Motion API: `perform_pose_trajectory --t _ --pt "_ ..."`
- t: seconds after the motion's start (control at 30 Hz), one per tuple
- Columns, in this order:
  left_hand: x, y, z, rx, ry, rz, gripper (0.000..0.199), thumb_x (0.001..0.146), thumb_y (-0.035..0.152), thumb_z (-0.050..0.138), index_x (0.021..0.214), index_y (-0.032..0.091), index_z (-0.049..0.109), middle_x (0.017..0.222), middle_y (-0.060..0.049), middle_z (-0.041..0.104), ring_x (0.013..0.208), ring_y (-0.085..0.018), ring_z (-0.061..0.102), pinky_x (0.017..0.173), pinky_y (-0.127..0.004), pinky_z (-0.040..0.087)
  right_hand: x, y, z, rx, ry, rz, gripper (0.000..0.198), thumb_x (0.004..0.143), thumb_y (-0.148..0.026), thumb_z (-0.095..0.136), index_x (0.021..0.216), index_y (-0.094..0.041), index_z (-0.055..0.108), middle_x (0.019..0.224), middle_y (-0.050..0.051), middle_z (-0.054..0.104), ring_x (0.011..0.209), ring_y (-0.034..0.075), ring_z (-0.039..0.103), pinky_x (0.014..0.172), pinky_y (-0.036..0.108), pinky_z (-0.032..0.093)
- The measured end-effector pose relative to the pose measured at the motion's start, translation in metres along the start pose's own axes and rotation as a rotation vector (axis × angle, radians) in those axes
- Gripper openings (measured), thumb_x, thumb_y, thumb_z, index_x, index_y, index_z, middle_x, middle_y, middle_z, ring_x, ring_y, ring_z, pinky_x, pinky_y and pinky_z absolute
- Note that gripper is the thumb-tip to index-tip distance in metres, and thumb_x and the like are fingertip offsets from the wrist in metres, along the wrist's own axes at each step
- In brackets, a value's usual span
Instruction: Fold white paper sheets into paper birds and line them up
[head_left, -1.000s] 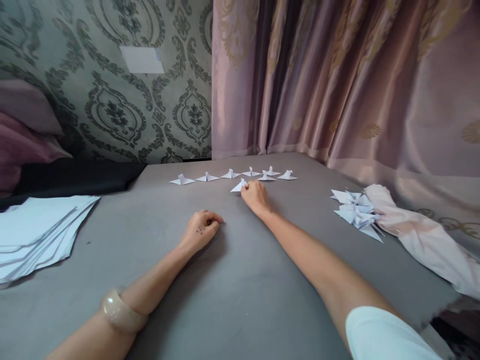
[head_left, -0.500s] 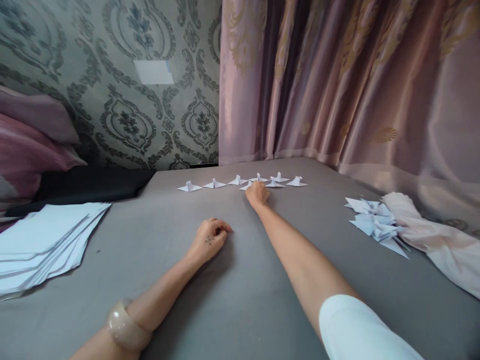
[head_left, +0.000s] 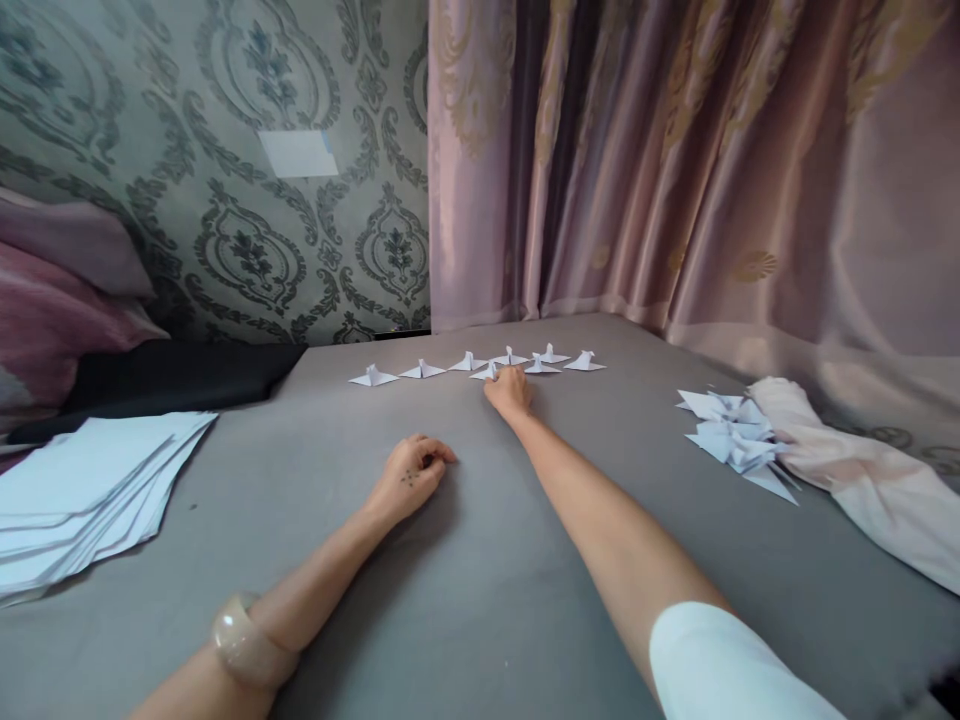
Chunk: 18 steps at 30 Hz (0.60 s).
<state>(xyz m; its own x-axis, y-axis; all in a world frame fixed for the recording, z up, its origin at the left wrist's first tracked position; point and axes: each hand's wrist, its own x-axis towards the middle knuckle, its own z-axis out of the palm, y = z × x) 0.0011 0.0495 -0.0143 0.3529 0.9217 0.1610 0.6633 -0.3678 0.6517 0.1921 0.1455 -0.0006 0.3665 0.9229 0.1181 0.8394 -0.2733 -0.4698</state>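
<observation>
Several small white folded-paper birds stand in a loose double row on the grey sheet [head_left: 300, 540]. My right hand [head_left: 510, 392] reaches out to the row with curled fingers at the nearest paper bird [head_left: 482, 372], whose right side the fingers hide. Close behind that hand are another paper bird [head_left: 541, 366] and one farther back [head_left: 510, 356]. At the left end of the row is a paper bird [head_left: 373, 377]; a paper bird [head_left: 585, 361] marks the right end. My left hand [head_left: 415, 474] rests nearer to me, its fingers curled in and nothing visible in them.
On the left lies a stack of white paper sheets [head_left: 90, 470], with black cloth [head_left: 187, 372] behind it. A pile of folded paper pieces [head_left: 735, 435] lies at right against pale cloth [head_left: 847, 450]. Pink curtains [head_left: 600, 180] and a patterned wall [head_left: 247, 230] stand behind.
My right hand has shifted slightly down off the row, so more of the nearest paper bird shows. My left hand stays almost still; the whole view has moved a little.
</observation>
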Motion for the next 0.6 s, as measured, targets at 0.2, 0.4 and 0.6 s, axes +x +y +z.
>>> perform_pose_trajectory --t 0.2,0.4,0.6 --pt "0.002 -0.005 -0.001 -0.001 0.001 -0.007 0.031 0.074 0.012 0.046 0.084 0.017 0.074 0.08 -0.003 0.062 0.067 -0.013 0.054 0.066 -0.025 0.046 -0.033 0.023 -0.017 0.025 -0.138 -0.191 0.03 0.087 -0.027 0.054 0.113 -0.014 0.062 0.117 0.014 0.063 0.108 0.023 0.06 0.088 0.03 0.045" --pt "0.004 -0.013 -0.004 0.098 0.113 -0.044 0.031 0.075 0.014 0.047 0.091 0.015 0.074 0.086 -0.008 0.062 0.076 -0.018 0.057 0.079 -0.031 0.049 -0.094 0.048 -0.031 0.067 -0.231 -0.484 0.021 0.086 -0.025 0.055 0.104 -0.018 0.064 0.111 0.008 0.063 0.101 0.018 0.06 0.09 0.027 0.043" --pt "0.003 -0.02 -0.018 0.101 0.173 -0.129 0.028 0.073 0.018 0.051 0.089 0.014 0.074 0.096 -0.011 0.066 0.089 -0.024 0.059 0.09 -0.038 0.045 -0.11 0.06 -0.032 0.098 -0.188 -0.613 0.022 0.092 -0.022 0.045 0.104 -0.019 0.064 0.111 0.008 0.059 0.096 0.016 0.059 0.088 0.027 0.043"
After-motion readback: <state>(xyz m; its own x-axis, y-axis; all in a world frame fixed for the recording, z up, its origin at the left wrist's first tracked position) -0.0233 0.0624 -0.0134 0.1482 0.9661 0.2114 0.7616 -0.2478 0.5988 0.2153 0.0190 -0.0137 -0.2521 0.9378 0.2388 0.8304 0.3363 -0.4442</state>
